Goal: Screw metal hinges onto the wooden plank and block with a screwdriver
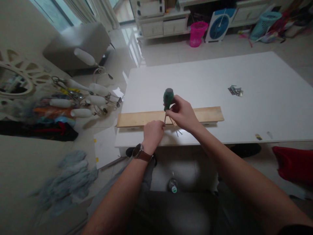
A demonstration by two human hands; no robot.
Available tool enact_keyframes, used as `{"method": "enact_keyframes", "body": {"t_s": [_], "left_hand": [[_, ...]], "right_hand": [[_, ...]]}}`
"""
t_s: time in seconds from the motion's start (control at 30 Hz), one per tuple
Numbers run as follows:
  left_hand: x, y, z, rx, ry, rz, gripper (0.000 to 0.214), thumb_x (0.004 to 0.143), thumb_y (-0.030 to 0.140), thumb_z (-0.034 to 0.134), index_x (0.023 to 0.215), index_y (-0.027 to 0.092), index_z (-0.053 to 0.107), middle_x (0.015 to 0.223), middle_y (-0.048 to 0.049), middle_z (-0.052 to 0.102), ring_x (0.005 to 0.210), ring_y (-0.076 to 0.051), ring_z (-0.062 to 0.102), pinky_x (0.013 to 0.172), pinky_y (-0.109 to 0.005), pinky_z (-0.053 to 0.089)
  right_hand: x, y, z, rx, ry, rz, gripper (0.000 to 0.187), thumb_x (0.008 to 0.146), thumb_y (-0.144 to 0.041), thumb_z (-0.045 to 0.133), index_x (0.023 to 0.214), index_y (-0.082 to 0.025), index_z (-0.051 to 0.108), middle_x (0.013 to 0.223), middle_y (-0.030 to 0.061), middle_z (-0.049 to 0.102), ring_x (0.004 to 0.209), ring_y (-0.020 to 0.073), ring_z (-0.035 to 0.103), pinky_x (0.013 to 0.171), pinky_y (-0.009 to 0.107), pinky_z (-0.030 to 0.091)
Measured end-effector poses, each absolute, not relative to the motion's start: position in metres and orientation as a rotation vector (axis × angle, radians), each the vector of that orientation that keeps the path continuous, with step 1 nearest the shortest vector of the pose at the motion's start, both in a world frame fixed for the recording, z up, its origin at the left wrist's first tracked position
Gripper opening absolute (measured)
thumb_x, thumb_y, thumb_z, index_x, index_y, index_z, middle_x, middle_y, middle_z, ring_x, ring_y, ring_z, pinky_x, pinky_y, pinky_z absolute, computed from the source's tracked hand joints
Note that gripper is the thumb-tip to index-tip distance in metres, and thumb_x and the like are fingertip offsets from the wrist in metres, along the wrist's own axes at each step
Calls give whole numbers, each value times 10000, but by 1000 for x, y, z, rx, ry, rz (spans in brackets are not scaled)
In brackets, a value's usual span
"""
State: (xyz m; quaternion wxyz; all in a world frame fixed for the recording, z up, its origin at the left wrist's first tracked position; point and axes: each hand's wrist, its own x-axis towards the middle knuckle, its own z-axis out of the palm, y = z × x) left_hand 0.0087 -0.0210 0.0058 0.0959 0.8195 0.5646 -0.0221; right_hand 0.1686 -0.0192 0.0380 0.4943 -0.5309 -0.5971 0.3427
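A screwdriver (168,98) with a green and black handle stands nearly upright, its tip at the near edge of a long wooden board (207,114). My right hand (183,112) grips it low, with thumb and fingers around the lower handle and shaft. Beside the tip, my left hand (153,133) is closed against the board's near edge; whatever its fingertips pinch is hidden. Two or so loose screws (179,133) lie on the white table (156,78) in front of the board. Farther right rests a small heap of metal brackets and screws (236,90).
Small scraps (258,137) lie near the table's front edge. A red chair (293,166) stands at the right, and a plastic bottle (173,185) is below the table. On the left are a lamp with white shades (96,100) and a white panel (106,148).
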Motion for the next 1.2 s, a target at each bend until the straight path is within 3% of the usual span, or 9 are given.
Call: {"method": "enact_keyframes", "body": {"t_s": [0.1, 0.3, 0.6, 0.83, 1.07, 1.2], "left_hand": [[9, -21, 6, 2415, 1682, -77, 376, 960, 187, 550, 1166, 301, 843, 1054, -114, 820, 1033, -321, 761, 888, -410, 577], [10, -21, 7, 2415, 1688, -84, 378, 959, 179, 553, 1173, 298, 841, 1038, -117, 817, 1032, -305, 761, 905, -395, 572], [9, -21, 7, 2412, 1681, -81, 387, 969, 176, 543, 1186, 304, 837, 1067, -120, 816, 1048, -308, 760, 910, -399, 571], [9, -21, 7, 2429, 1685, -86, 388, 960, 185, 546, 1183, 307, 839, 1037, -126, 816, 1031, -317, 765, 880, -402, 576], [9, -22, 9, 2422, 1682, -81, 381, 963, 180, 539, 1159, 300, 843, 1040, -119, 818, 1027, -317, 765, 885, -411, 582], [9, -21, 9, 2419, 1680, -92, 379, 959, 183, 550, 1174, 300, 840, 1045, -121, 816, 1038, -312, 761, 905, -406, 577]], "right_hand": [[168, -19, 39, -1260, -1451, 862, 223, 806, -162, 662, 1010, -229, 604, 918, 0, 674, 686, 136, 604, 662, 320, 483], [168, -18, 31, -1336, -1478, 658, 215, 766, -230, 793, 857, -234, 598, 873, 15, 644, 792, 192, 588, 730, 369, 493], [168, -20, 40, -1298, -1455, 845, 215, 790, -146, 654, 967, -247, 585, 782, -21, 653, 668, 159, 613, 653, 335, 484], [167, -19, 33, -1333, -1494, 637, 257, 759, -212, 775, 828, -242, 529, 837, -1, 599, 742, 171, 553, 694, 354, 469], [167, -20, 37, -1297, -1454, 821, 249, 780, -143, 655, 992, -241, 570, 954, 8, 699, 698, 146, 613, 658, 323, 485], [167, -19, 37, -1293, -1484, 768, 211, 783, -159, 672, 928, -246, 546, 890, -3, 655, 690, 148, 585, 649, 326, 470]]}}
